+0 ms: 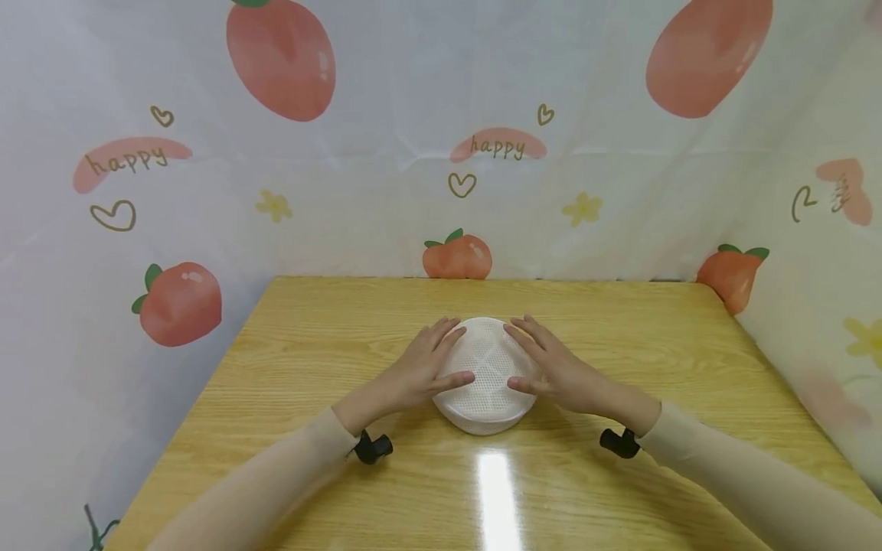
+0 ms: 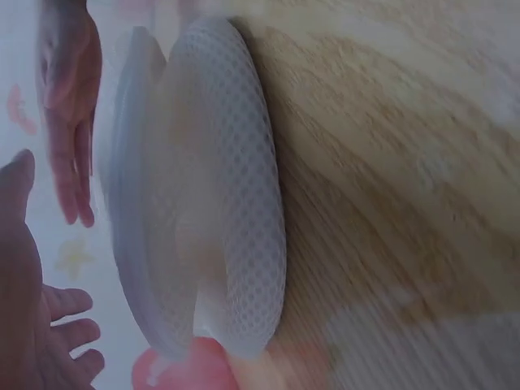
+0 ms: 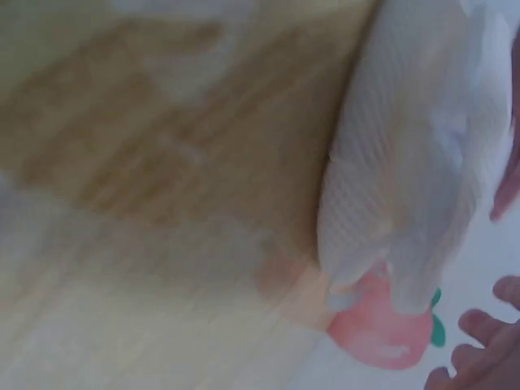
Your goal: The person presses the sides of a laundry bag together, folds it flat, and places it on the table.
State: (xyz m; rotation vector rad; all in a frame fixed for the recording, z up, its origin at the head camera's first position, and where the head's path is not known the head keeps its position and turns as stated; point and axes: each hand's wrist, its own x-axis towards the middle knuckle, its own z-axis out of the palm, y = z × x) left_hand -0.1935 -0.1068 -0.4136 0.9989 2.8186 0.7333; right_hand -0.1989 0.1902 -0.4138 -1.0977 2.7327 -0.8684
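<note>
A round white mesh laundry bag [image 1: 486, 375] lies on the table, midway between both hands. Seen side-on in the left wrist view, the mesh bag [image 2: 253, 179] has a domed lower half and a pale rim, with a sagging gap between. My left hand [image 1: 419, 370] hovers at its left side, fingers straight and thumb stretched over the top. Mirroring it, my right hand [image 1: 561, 376] is at the right side with its fingers extended. Both wrist views show the left hand [image 2: 53, 325] and right hand [image 3: 487, 345] raised above the bag, gripping nothing.
The wooden table [image 1: 331, 321] reaches back to a white cloth [image 1: 372, 199] printed with peaches, hearts and flowers. More cloth hangs at both sides. A black wrist camera [image 1: 373, 448] is strapped under the left wrist, another camera [image 1: 620, 442] under the right.
</note>
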